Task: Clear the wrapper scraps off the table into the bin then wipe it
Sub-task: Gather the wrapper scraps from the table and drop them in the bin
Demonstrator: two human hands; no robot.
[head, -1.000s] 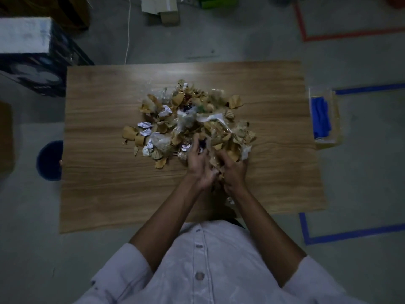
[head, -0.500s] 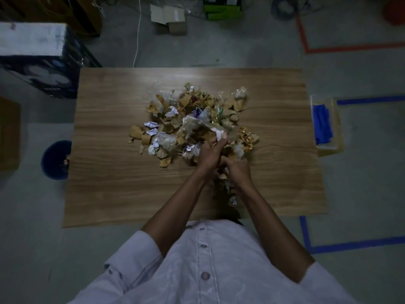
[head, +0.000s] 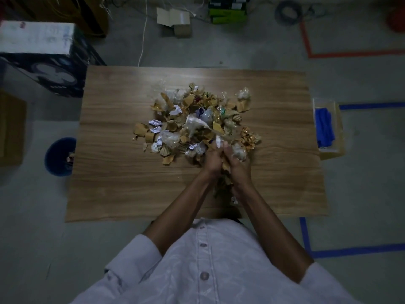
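A heap of wrapper scraps (head: 192, 119), brown, white and clear, lies in the middle of the wooden table (head: 114, 183). My left hand (head: 212, 161) and my right hand (head: 239, 163) are pressed together at the heap's near right edge, fingers curled round a bunch of scraps (head: 225, 170) held between them. A few bits hang below the hands. A blue bin (head: 57, 156) stands on the floor at the table's left edge. A blue cloth (head: 324, 126) lies in a clear box on the floor to the right.
A dark box with a white top (head: 41, 55) stands at the far left. Small cartons (head: 175, 20), a green box (head: 228, 12) and cables lie on the floor beyond the table. Red and blue tape lines (head: 370, 105) mark the floor.
Both hands have closed together and lifted a bunch of scraps from the heap's near side. The camera has tilted so the table sits lower in view.
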